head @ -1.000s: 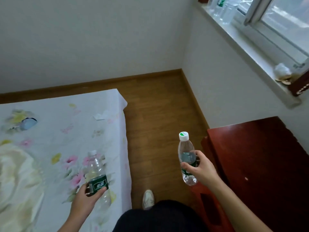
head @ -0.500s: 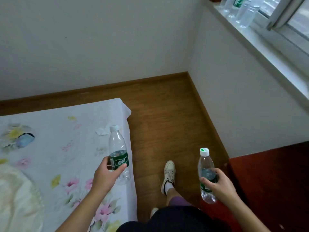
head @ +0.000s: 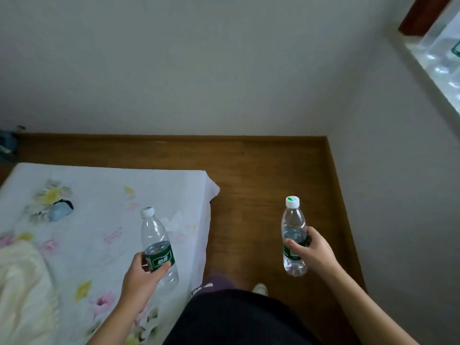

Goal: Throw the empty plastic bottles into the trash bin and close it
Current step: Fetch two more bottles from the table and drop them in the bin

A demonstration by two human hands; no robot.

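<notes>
Nearest the camera, the person's dark clothing (head: 236,317) fills the bottom edge, with the toe of a pale shoe (head: 260,288) on the floor just beyond it.

The left hand (head: 142,275) grips the left bottle (head: 156,240) with its fingers (head: 163,266) curled round the green label. It holds the bottle over the near corner of the bed (head: 99,195), much as it did half a second ago. The right hand (head: 313,252) grips the right bottle (head: 293,227) the same way, fingers (head: 292,244) wrapped round the label, over the wooden floor (head: 261,170). The grip is unchanged, but the bottle now sits higher in view.

The view has swung left since then. The red cabinet at the lower right has gone, and more of the bed shows.

Both bottles are clear plastic, upright and tilted slightly, with white caps marked in green. They look empty, and the floor and bedsheet show through them. They are well apart, one on each side of the person's body.

A cream blanket (head: 22,282) lies on the floral sheet at the left, and a small white tissue (head: 175,221) lies just beyond the left bottle. Farther off is the plain wall (head: 199,70). The window sill (head: 435,78) has slid to the upper right corner and is blurred.
</notes>
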